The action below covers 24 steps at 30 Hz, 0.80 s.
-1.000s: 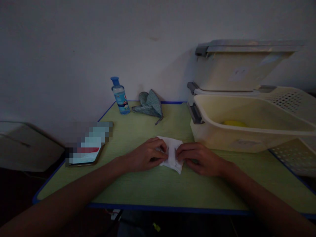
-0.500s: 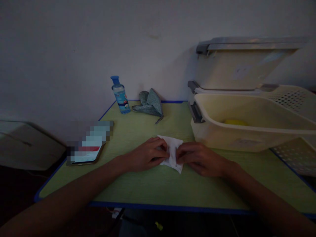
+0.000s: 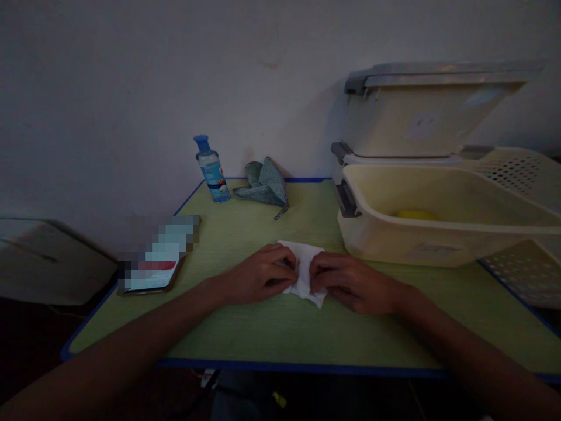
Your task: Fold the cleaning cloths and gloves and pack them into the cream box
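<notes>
A creased white tissue (image 3: pixel 304 270) lies on the green tabletop between my two hands. My left hand (image 3: pixel 267 273) is closed at its left side, thumb and fingers pinching the sheet. From the right, my right hand (image 3: pixel 350 280) has its bent fingers pressed together on the opposite side of the tissue. The fingertips of both hands are partly hidden, and I cannot make out whether anything lies inside the folds.
A blue-capped bottle (image 3: pixel 213 172) and a grey cloth pouch (image 3: pixel 265 184) stand at the back. A phone (image 3: pixel 162 257) rests at the left. On the right is a cream bin (image 3: pixel 407 242) with its lid (image 3: pixel 429 111) raised and a yellow item (image 3: pixel 416 215) inside.
My right hand has shifted slightly left over the tissue, closer to my left hand. The left hand keeps its pinch in nearly the same place. The view has moved slightly.
</notes>
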{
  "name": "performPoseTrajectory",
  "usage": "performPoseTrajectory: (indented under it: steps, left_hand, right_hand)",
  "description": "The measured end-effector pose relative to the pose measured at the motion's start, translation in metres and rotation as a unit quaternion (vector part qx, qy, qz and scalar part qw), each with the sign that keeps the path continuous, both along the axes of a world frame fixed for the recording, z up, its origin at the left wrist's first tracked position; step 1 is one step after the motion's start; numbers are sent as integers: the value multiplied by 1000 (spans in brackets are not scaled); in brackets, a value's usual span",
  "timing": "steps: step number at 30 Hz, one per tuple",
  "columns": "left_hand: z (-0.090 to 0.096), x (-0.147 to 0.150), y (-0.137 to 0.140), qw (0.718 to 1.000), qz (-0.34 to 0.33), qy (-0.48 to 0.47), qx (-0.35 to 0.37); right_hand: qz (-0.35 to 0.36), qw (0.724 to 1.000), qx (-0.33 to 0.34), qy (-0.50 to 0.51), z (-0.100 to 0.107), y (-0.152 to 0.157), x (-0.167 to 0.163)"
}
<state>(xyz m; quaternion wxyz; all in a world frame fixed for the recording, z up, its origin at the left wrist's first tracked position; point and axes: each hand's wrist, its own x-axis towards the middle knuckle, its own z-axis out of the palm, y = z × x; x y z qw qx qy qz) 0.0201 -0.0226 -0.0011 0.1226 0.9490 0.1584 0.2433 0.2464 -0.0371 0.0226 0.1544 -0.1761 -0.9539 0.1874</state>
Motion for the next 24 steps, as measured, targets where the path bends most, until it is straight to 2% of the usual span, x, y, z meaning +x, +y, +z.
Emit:
performPoseTrajectory:
  steps: [6,17,24]
  left_hand:
    - [1,0,0,1000,-2,14,8]
    - [3,0,-2,999,1,49,13]
    - [3,1,-2,999,6,51,3]
  right_hand:
    - [5,1000,5,13,1,-1,0]
    - [-31,997,41,60,-1,-1,6]
    - [-58,998,-18,4,3,-1,1]
